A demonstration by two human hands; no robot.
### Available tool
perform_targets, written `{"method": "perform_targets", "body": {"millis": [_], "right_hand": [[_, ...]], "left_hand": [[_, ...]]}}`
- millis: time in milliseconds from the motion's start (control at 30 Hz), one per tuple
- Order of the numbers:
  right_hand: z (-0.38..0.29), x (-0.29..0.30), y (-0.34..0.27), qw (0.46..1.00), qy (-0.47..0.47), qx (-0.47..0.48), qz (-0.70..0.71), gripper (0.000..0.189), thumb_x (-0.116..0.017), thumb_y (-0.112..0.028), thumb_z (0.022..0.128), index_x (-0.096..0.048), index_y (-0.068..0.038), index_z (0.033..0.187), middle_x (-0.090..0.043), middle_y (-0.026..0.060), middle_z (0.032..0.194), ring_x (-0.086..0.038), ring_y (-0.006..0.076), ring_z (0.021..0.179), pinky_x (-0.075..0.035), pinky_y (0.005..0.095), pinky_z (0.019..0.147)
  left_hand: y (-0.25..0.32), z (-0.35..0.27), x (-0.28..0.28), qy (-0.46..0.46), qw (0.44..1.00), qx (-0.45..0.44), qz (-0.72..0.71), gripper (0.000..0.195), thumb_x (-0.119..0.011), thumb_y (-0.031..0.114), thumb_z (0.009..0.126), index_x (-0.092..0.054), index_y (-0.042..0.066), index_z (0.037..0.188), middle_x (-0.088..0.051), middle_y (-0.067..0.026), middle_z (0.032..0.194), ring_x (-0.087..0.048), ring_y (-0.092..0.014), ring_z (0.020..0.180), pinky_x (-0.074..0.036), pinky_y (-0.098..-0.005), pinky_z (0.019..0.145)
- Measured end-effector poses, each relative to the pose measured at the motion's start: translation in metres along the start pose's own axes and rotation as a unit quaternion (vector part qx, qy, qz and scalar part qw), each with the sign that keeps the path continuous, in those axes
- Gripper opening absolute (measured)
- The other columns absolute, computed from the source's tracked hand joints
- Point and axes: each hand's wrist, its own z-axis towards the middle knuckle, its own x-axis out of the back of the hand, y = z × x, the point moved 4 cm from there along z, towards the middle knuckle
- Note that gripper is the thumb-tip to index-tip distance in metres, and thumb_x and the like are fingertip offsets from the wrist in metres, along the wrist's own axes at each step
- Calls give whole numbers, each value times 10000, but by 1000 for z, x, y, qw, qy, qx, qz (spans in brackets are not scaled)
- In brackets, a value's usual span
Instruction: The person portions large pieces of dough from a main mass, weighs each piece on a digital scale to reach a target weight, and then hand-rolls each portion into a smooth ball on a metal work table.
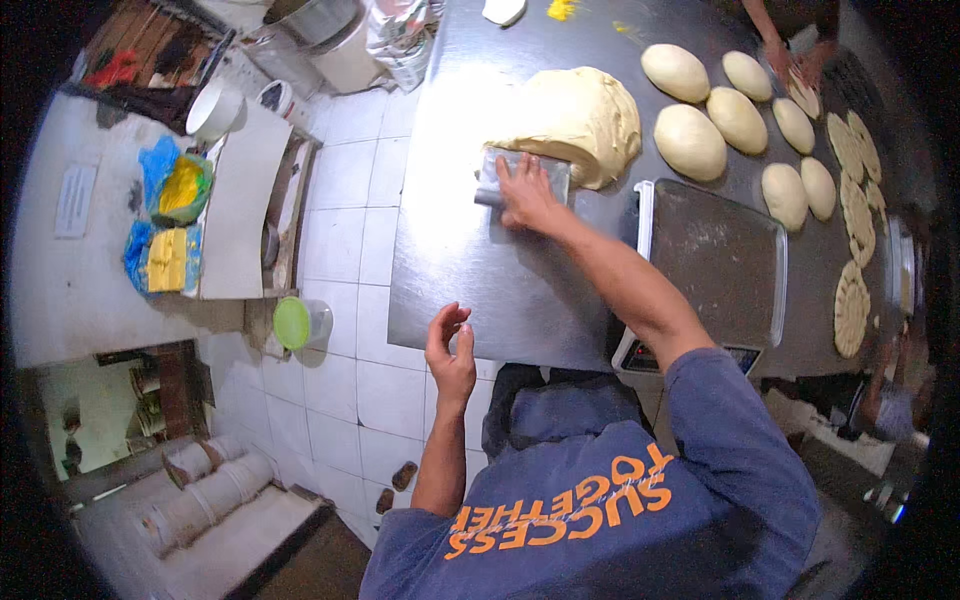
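My right hand (pixel 527 193) grips a metal dough scraper (pixel 556 177), whose blade meets the near edge of a large mound of pale dough (pixel 585 112) on the steel worktable (pixel 480 292). Beside the table's front left corner, my left hand (pixel 451 352) is raised with curled fingers apart and nothing in it. A digital scale with a wide, dark tray (pixel 712 262) stands to the right of my right forearm. Beyond it lie several smooth oval dough pieces (pixel 690 142).
At the far right, another person's hands (pixel 799 64) work on a dough piece. Flattened dough pieces (pixel 853 307) line that side. To the left, a side table (pixel 244 202) holds yellow blocks in blue plastic (pixel 166 259). A green-lidded tub (pixel 292 322) stands nearby.
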Motion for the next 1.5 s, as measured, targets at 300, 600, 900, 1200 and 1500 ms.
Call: {"method": "perform_targets", "body": {"millis": [300,600,900,1200,1500], "right_hand": [[-128,167,119,779,238,-84,574,417,-666,-161,762,-514,40,1094,-584,55,945,-565,143,828,-465,274,736],[-182,145,92,768,311,-109,550,278,-692,-101,749,-549,-17,972,-608,37,892,-572,133,789,-454,274,726],[-18,99,85,908,260,-293,147,438,-713,-346,687,-549,-19,928,-639,205,803,-625,377,779,-490,445,683],[49,72,61,945,49,-317,54,399,-719,-256,666,-604,23,927,-627,239,924,-625,346,885,-503,401,759],[-29,48,61,913,31,-385,129,469,-745,-294,639,-587,28,942,-623,238,921,-607,389,889,-497,432,757]], "left_hand": [[14,84,-103,-229,930,-157,241,405,-608,109,784,-509,-1,1161,-562,-187,1108,-524,-288,1066,-412,-396,907],[-15,243,-262,-219,751,-385,490,562,-643,175,714,-422,-6,1198,-543,-239,1121,-505,-357,1071,-365,-444,916],[-34,244,-195,-250,965,-22,77,399,-600,140,740,-532,-78,1068,-619,-214,973,-597,-276,903,-444,-337,808],[-38,226,-69,-356,922,142,-49,269,-584,102,780,-604,-27,1016,-619,-69,873,-555,-133,764,-440,-258,665],[-61,381,-27,-215,939,1,267,455,-616,411,750,-625,43,1017,-600,-168,986,-594,-252,841,-488,-348,740]]}}
